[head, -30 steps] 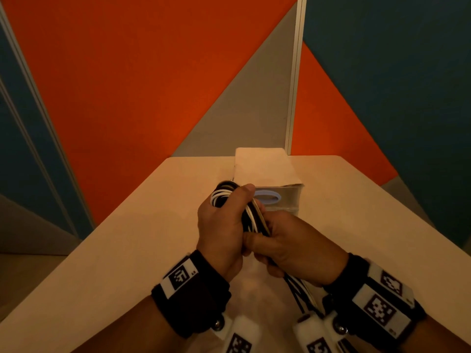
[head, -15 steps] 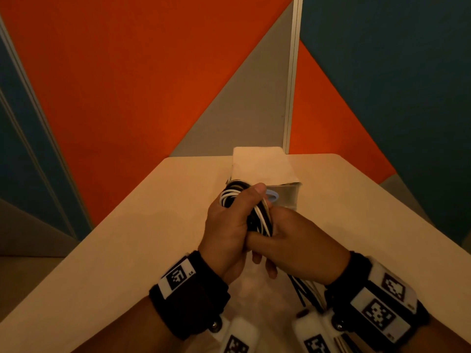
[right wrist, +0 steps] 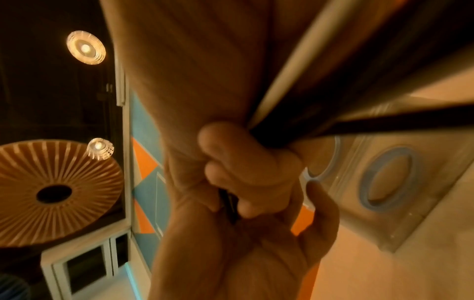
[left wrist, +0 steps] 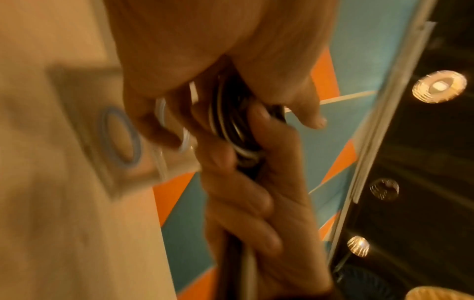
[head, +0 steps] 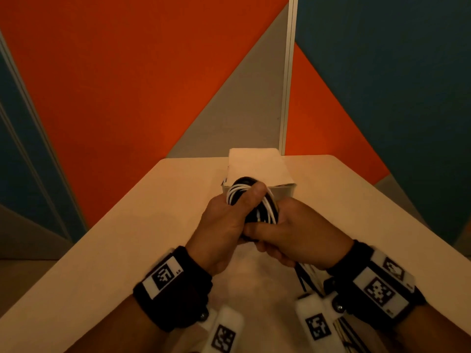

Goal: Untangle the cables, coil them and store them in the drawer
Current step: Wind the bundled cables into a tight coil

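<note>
- Left hand (head: 224,225) grips the coil (head: 251,202), thumb clamped over its loops.
- Right hand (head: 293,233) pinches the loose tails at the coil's 5 o'clock.
- Drawer (head: 285,191) sits at 12 o'clock, just beyond the coil; left hand is nearer.

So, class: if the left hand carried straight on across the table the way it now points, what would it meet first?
Probably the drawer box. The left hand, gripping the coiled cables, points away from the person, and the box stands just beyond the coil. How far beyond is unclear.
</note>
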### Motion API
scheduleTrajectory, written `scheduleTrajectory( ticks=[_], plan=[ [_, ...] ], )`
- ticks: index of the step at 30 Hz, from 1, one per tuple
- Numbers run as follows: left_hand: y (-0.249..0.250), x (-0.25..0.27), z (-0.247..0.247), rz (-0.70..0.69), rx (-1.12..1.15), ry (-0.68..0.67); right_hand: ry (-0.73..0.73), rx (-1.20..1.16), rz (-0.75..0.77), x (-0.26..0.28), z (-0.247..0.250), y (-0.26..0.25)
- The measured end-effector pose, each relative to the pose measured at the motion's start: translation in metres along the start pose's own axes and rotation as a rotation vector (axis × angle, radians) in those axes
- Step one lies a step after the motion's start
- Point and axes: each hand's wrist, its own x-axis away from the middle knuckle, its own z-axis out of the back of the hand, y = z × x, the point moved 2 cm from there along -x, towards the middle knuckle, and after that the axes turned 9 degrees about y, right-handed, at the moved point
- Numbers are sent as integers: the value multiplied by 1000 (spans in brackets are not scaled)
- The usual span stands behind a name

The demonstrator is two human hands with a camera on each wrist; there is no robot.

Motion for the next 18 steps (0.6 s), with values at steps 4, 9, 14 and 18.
scheduleTrajectory(
  ticks=[4, 9, 14, 18],
  plan=[
    [31, -7, 25, -254, -395, -268, -174, 14, -131, 0, 14, 5],
    [32, 6, 19, -828, -1416, -457, -359, 163, -236, 5, 3, 10],
    [9, 20, -4, -958, -1519, -535, -319, 454, -181, 8, -8, 17],
    [5, 22, -4, -1000, -1428, -410, -294, 352, 21, 6, -6, 11]
  ],
)
